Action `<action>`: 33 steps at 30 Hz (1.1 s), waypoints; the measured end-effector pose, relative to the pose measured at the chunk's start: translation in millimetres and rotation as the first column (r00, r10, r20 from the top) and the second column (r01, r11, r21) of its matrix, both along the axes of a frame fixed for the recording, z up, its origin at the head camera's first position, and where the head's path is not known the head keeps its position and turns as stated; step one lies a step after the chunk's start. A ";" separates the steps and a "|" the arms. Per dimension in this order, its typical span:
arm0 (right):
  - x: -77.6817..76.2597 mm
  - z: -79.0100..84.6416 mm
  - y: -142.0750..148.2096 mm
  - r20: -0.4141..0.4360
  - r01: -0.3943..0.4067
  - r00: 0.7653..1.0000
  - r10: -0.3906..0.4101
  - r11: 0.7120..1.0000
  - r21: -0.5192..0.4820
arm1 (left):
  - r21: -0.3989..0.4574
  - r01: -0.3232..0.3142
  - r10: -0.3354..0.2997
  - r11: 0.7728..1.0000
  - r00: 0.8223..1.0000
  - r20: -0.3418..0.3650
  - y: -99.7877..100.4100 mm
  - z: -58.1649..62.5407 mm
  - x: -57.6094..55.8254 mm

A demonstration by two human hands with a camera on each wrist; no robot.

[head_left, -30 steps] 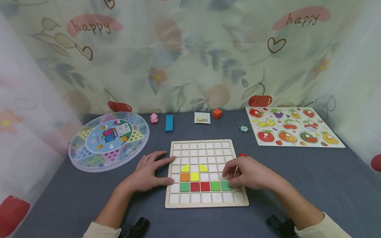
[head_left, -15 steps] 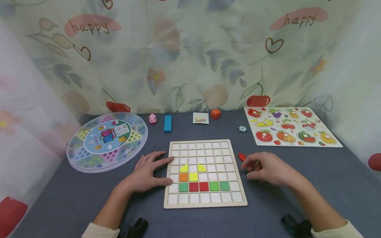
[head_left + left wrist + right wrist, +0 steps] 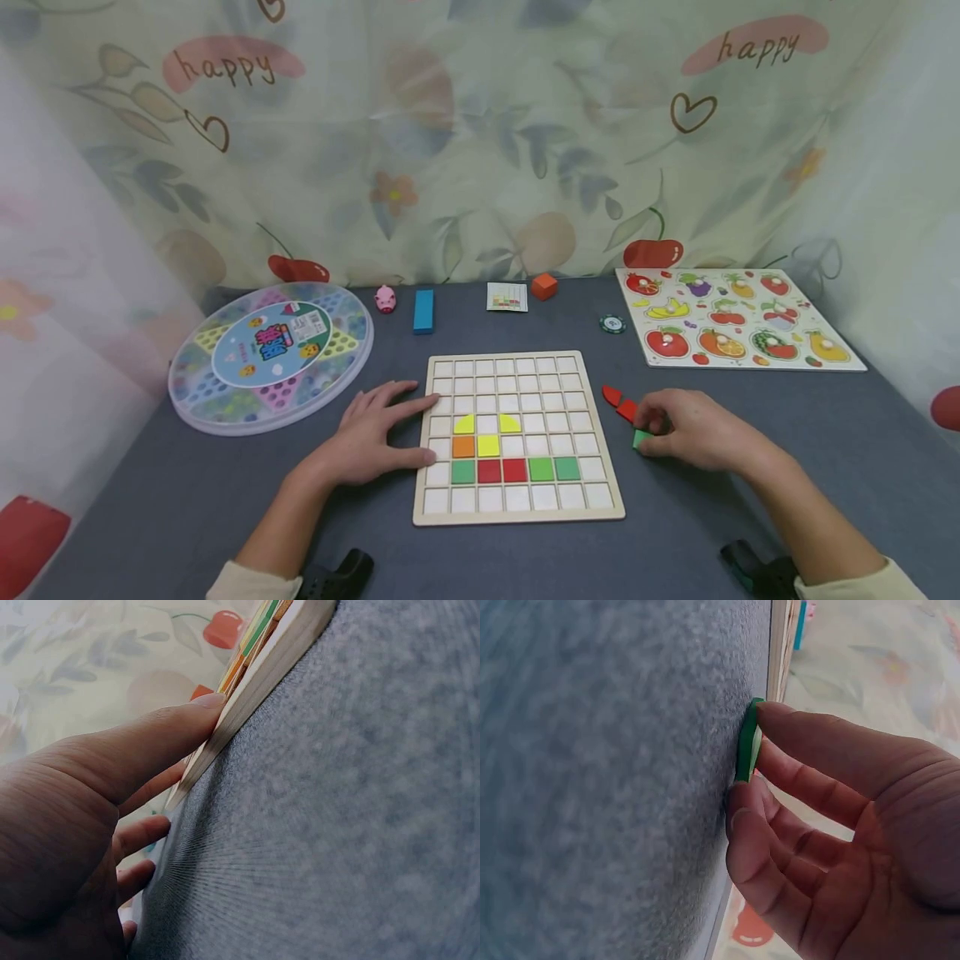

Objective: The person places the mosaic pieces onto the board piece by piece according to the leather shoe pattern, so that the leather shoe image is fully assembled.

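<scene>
A wooden grid board lies on the table with yellow, orange, red and green tiles in some cells. My left hand rests at its left edge, thumb and index fingertip touching the rim, fingers extended. In the left wrist view the thumb lies on the wooden edge. Right of the board, my right hand pinches a green tile between thumb and finger, at the table surface. Just beyond it lie red pieces, one a curved red tile and one a red tile partly beside the fingers.
At the back stand a round game box, a pink pig figure, a blue block, a pattern card and an orange cube. A poker chip lies near a fruit puzzle board.
My right hand has moved off the board to the right and now pinches a green tile on the table. Red pieces have come into view. The left hand stays put.
</scene>
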State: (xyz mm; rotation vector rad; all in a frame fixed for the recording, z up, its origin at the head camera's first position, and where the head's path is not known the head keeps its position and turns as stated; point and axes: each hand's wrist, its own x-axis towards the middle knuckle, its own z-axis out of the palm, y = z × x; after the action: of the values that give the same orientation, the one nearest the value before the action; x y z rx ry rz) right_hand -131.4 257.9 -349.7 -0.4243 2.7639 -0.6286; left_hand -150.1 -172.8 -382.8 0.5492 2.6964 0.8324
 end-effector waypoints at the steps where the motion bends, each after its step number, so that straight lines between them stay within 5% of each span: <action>1: -0.1 -0.1 -1.2 0.001 -0.003 1.000 0.003 1.000 -0.002 | 0.000 -0.001 0.001 1.000 1.000 0.000 -0.4 0.0 0.2; 12: 0.7 7.9 -7.2 0.144 0.032 0.990 0.000 0.975 -0.218 | 0.016 0.012 -0.012 1.000 1.000 -0.004 1.4 1.2 1.2; 33: -20.4 18.9 -65.3 0.116 -0.061 0.987 0.112 0.926 -0.373 | -0.006 -0.003 0.003 1.000 1.000 0.007 -2.8 -1.0 -0.4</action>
State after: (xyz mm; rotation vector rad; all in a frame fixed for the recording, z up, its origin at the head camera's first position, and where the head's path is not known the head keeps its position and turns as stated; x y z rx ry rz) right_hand -151.8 192.6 -330.8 -0.5556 2.4811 -1.1171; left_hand -150.6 -175.6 -383.9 0.5400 2.6935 0.8250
